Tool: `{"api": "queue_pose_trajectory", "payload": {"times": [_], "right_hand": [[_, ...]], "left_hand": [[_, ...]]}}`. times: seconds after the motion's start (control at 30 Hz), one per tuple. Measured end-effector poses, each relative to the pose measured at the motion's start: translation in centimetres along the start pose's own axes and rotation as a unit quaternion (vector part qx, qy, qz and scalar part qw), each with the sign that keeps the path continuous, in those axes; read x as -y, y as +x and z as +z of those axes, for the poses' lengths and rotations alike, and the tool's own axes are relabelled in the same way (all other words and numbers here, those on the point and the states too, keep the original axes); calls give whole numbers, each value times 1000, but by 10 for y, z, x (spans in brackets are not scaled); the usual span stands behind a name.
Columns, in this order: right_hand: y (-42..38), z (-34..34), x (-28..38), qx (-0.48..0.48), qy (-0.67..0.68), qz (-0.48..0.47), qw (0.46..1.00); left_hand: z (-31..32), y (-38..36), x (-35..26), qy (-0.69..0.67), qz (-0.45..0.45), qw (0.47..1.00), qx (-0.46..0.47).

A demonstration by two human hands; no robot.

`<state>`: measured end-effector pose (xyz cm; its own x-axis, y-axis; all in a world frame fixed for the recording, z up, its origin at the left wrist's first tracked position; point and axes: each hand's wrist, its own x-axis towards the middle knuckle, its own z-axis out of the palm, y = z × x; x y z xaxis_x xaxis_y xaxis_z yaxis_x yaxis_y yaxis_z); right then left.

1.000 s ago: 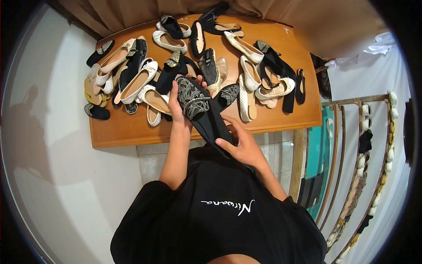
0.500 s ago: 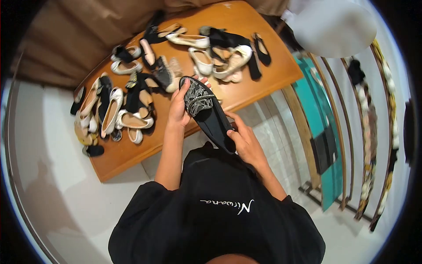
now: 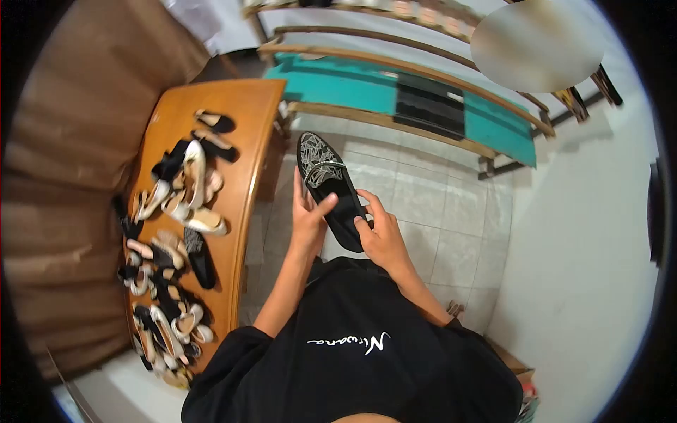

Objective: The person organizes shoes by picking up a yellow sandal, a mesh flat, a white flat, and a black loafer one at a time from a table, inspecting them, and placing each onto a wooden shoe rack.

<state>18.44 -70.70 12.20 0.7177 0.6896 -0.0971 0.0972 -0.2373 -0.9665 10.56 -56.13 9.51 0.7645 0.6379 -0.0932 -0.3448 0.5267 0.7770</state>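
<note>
A black flat shoe point(image 3: 344, 204) with a silver geometric pattern on its toe and a beaded strip across the vamp is held in front of my chest, toe pointing away and a little left. My left hand point(image 3: 310, 217) grips its left side near the middle, thumb over the inside. Closed on the right edge toward the heel is my right hand point(image 3: 381, 236), its thumb on top. The fingers beneath the shoe are hidden. On the table to the left lies a similar black patterned shoe point(image 3: 199, 257).
The wooden table point(image 3: 236, 233) on the left carries a heap of white, black and beige flats point(image 3: 169, 328). Ahead stands a wooden rack with a teal shelf point(image 3: 338, 86) and a black panel point(image 3: 430, 106). More shoes line its upper tier. Tiled floor point(image 3: 451, 211) lies between, with a white wall at right.
My view and body have turned right, so the table now sits at left and the rack ahead. My left hand has shifted from the toe back toward the shoe's middle.
</note>
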Motion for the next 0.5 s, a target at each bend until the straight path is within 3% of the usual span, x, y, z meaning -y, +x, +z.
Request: {"api": "queue_pose_trajectory", "payload": {"times": [0.07,0.17,0.23,0.3,0.33,0.5], "right_hand": [[-7,-35,-4,-40,4,20,999],[-23,-87,-26,-94,8,39,995],[-30,-120,-49,-132,9,36,991],[-39,-149,-76,-115,164,134,971],[-44,-165,-84,-108,206,129,964],[-68,-208,-96,-154,162,124,967]], "left_hand": [[31,-1,28,22,-17,999,34],[69,0,64,13,-133,989,58],[79,8,90,-66,-188,978,56],[92,11,110,-100,-217,966,92],[103,10,119,-92,-238,963,88],[155,24,160,-23,-321,939,119]]}}
